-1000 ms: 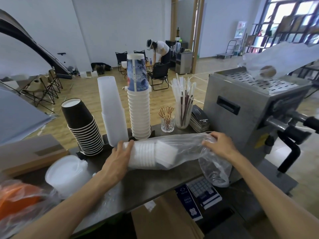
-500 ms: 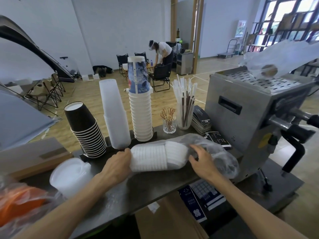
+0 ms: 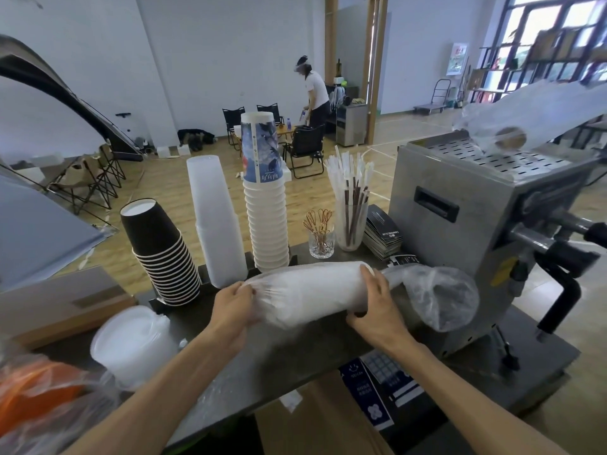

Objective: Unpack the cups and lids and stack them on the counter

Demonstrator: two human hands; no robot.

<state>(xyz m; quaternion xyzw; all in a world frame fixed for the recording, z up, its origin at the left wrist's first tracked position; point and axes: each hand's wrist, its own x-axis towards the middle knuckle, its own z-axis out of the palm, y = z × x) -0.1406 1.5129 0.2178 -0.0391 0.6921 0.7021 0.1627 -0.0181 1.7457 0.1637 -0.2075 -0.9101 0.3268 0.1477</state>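
A person's left hand (image 3: 235,303) and right hand (image 3: 374,305) each curl around an end of a light, slippery, plastic-sleeved stack of white lids (image 3: 308,292) lying mid-counter (image 3: 295,356), best gripped at both ends so it doesn't buckle.

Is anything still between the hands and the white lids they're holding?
Yes. The clear plastic bag still wraps the stack of lids. The left hand and right hand grip the stack through it, and its loose end trails right toward the steel machine.
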